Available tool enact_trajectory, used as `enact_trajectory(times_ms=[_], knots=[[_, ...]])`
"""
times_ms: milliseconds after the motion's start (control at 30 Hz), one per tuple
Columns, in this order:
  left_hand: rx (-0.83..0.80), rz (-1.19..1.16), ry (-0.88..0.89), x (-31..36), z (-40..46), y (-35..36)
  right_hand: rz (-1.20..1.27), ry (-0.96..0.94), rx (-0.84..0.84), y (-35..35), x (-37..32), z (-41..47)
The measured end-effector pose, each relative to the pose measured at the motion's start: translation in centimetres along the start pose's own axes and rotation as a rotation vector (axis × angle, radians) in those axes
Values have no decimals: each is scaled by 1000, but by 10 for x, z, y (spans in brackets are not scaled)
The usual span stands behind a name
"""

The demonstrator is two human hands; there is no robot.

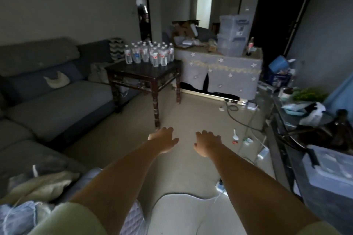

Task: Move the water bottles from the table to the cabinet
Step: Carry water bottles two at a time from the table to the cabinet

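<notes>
Both hands, left (pixel 163 140) and right (pixel 207 142), are spread and empty, well short of the surface (pixel 133 69). Closely packed water bottles (pixel 150 53) there may topple neighbours when one is pulled out.

A single head-worn wide-angle view looks forward and down along both outstretched forearms, across open floor (pixel 191 112). The dark wooden table (pixel 145 71) stands well ahead at mid-frame, a sofa (pixel 57 97) runs along the left edge, and walls curve near the frame's borders.
</notes>
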State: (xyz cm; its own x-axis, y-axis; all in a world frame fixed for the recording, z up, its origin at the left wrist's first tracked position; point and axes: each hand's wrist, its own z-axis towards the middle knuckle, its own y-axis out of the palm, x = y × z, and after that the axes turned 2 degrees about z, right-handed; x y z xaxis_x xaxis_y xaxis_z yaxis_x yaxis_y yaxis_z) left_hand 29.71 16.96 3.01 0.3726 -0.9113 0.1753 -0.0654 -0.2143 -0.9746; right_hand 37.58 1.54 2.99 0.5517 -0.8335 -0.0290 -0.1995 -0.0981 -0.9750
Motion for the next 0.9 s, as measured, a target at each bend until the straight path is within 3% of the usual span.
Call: enact_trajectory(times_ms=[200, 600, 900], knots=[[26, 3, -131, -47, 40, -14, -36, -133, 9, -12, -41, 72], [79, 40, -295, -88, 148, -36, -28, -293, 69, -46, -54, 222], [88, 70, -368, -178, 223, -44, -47, -430, 88, -37, -129, 326]])
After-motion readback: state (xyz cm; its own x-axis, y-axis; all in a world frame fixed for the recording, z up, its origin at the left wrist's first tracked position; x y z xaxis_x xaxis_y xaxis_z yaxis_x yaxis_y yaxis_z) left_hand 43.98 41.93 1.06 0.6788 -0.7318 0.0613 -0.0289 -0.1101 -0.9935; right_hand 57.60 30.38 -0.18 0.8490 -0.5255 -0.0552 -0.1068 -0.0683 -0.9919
